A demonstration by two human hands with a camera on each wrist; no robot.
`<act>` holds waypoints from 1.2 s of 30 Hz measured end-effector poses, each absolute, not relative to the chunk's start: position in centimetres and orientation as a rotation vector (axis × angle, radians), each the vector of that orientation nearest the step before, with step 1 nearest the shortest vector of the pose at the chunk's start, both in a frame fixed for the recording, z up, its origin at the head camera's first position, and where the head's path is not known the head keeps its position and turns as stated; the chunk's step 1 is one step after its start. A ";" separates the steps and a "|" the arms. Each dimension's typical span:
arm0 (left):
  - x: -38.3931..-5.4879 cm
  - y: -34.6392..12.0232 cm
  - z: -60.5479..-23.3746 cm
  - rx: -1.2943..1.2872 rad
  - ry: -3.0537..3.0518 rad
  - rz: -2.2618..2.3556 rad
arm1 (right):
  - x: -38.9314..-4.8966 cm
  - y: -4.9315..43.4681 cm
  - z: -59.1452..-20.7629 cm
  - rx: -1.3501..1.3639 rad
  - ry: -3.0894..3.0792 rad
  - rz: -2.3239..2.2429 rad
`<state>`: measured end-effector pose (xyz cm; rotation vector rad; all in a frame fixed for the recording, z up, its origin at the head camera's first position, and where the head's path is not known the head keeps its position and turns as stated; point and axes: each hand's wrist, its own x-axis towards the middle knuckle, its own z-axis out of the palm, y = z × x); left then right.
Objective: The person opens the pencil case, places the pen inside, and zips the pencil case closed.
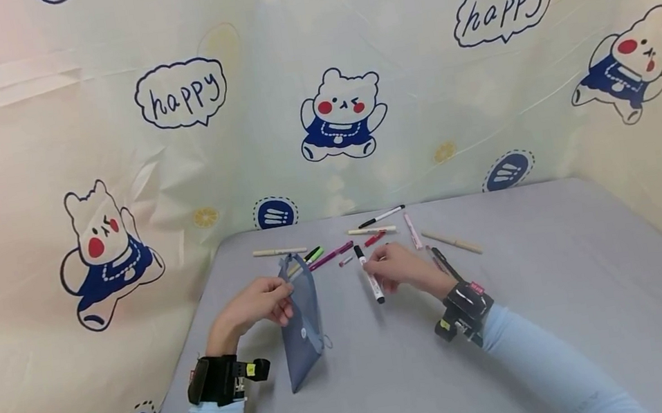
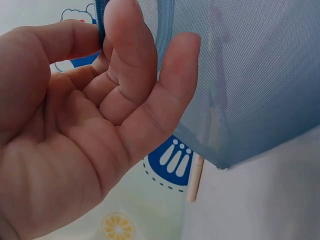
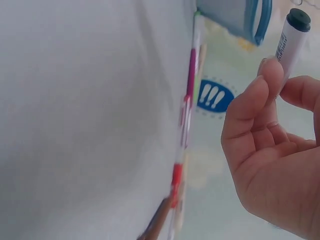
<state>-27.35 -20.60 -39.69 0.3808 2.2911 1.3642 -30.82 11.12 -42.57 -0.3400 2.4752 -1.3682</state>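
Observation:
My left hand [image 1: 261, 303] pinches the top edge of a blue mesh zip pouch [image 1: 304, 349], which is held upright over the grey table. In the left wrist view, the pouch [image 2: 260, 75] spreads out beyond the fingers, and long shapes show faintly through its mesh. My right hand [image 1: 400, 268] pinches a white marker [image 1: 376, 288] with a black cap and a black end, to the right of the pouch. The dark end of this marker [image 3: 294, 42] sticks up past the fingertips in the right wrist view; its other part is hidden by the hand.
Several pens lie across the back of the grey table [image 1: 538, 256]: a beige pen [image 1: 279, 251], a purple pen [image 1: 330, 256], a red pen [image 1: 375, 238], a black-and-white marker [image 1: 382, 216] and a pink pen [image 1: 412, 230]. A dark pen [image 1: 445, 262] lies by the right wrist. A printed curtain [image 1: 420, 118] stands behind.

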 end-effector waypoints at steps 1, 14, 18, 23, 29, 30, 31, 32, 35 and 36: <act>-27.3 -20.5 -39.7 0.384 2.290 1.361 | -30.8 10.8 -42.5 -0.344 2.464 -1.384; -27.6 -20.0 -40.1 0.425 2.283 1.362 | -30.3 6.3 -41.3 -0.450 2.345 -1.488; -27.7 -20.2 -40.1 0.428 2.301 1.351 | -30.3 4.9 -41.1 -0.453 2.327 -1.501; -27.7 -20.5 -40.0 0.429 2.303 1.345 | -30.1 3.4 -41.2 -0.427 2.336 -1.505; -27.7 -20.4 -40.1 0.437 2.273 1.354 | -29.7 2.3 -41.4 -0.408 2.331 -1.509; -27.7 -20.3 -40.1 0.443 2.273 1.354 | -29.7 2.2 -41.5 -0.403 2.335 -1.511; -27.7 -20.3 -40.1 0.447 2.275 1.355 | -29.7 2.1 -41.4 -0.402 2.339 -1.509; -27.7 -20.3 -40.1 0.450 2.278 1.355 | -29.7 2.0 -41.4 -0.399 2.344 -1.507; -27.7 -20.2 -39.9 0.457 2.289 1.348 | -29.8 1.8 -41.3 -0.403 2.340 -1.512; -27.6 -20.2 -39.9 0.462 2.293 1.343 | -29.8 1.8 -41.3 -0.401 2.338 -1.516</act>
